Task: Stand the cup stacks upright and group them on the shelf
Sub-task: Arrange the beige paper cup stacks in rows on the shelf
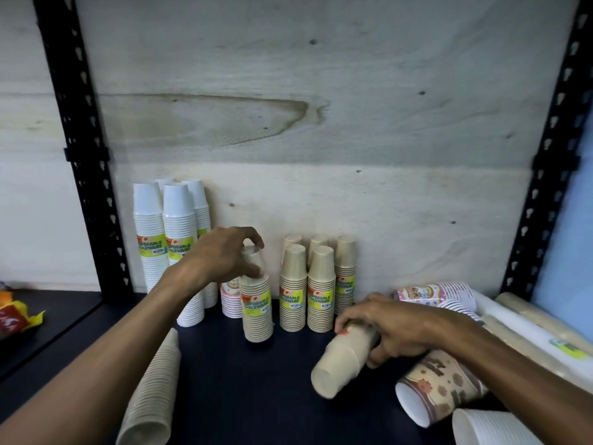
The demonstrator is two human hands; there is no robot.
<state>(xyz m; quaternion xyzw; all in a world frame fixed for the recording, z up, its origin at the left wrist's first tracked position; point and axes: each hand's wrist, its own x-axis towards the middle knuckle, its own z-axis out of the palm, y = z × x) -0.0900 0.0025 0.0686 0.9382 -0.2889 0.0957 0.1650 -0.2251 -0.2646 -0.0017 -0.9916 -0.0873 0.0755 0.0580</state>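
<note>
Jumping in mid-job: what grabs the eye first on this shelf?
The left hand grips the top of an upright tan cup stack at centre, beside the tan stacks grouped at the back wall. The right hand grips a tan stack lying on its side. Tall white stacks stand at back left.

- On the yellow-green label of the tan stack under our left hand (pixel 224 255), the held tan cup stack (pixel 256 311), we read "DISPOSABLE TABLEWARE".
- The two front upright tan stacks (pixel 306 297) beside it carry the same label; we make out "DISPOSABLE TABLEWARE" there too.
- On the white cup stacks (pixel 167 245) at the left, the label shows "DISPOSABLE TABLEWARE", partly covered by our arm.
- The small print under these words is too tiny for us to read.
- The label on the lying long sleeve (pixel 568 346) at the right is blurred.
</note>
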